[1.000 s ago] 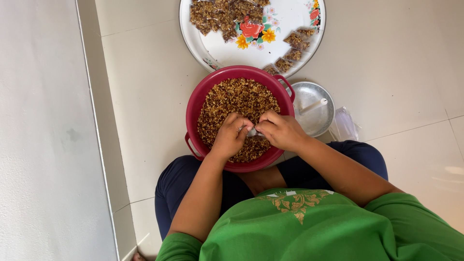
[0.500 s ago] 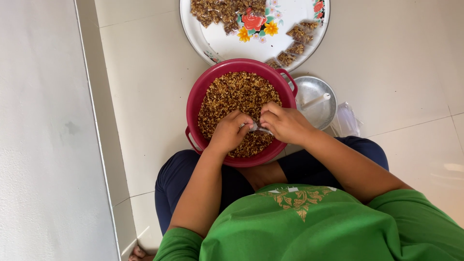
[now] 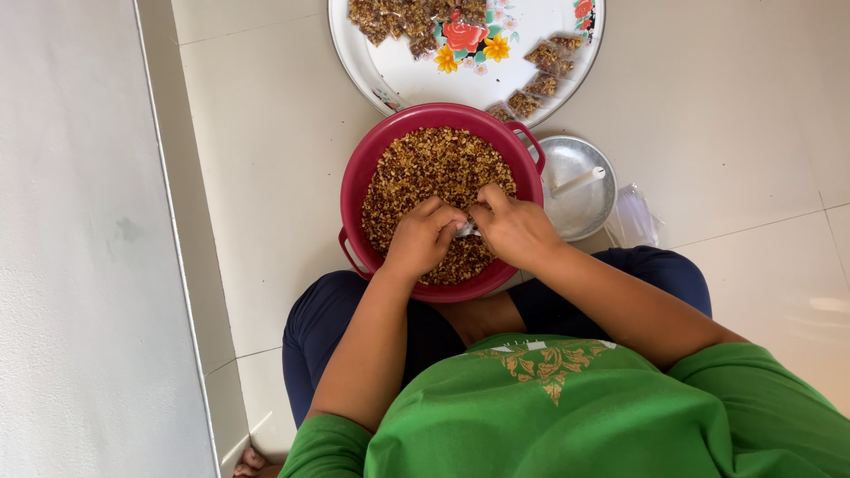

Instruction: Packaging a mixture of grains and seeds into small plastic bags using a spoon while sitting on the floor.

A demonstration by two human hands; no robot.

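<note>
A red plastic basin [image 3: 356,190] full of a brown crumbly nut mix [image 3: 425,168] stands on the floor in front of my crossed legs. Both hands are over its near side. My left hand [image 3: 423,237] pinches a small clear plastic bag [image 3: 464,229], of which only a sliver shows between the hands. My right hand [image 3: 512,228] meets it from the right, fingers closed at the bag's mouth. Whether a spoon is in the right hand cannot be told.
A round white tray [image 3: 398,80] with a flower print holds several small filled bags at the top. A silver metal dish [image 3: 575,190] with a white candle [image 3: 577,182] sits right of the basin, beside a pile of clear bags [image 3: 633,217]. A white wall runs along the left.
My hands have stayed together over the basin with the bag between them; the right hand's fingers have closed in nearer the left. The view has shifted slightly.
</note>
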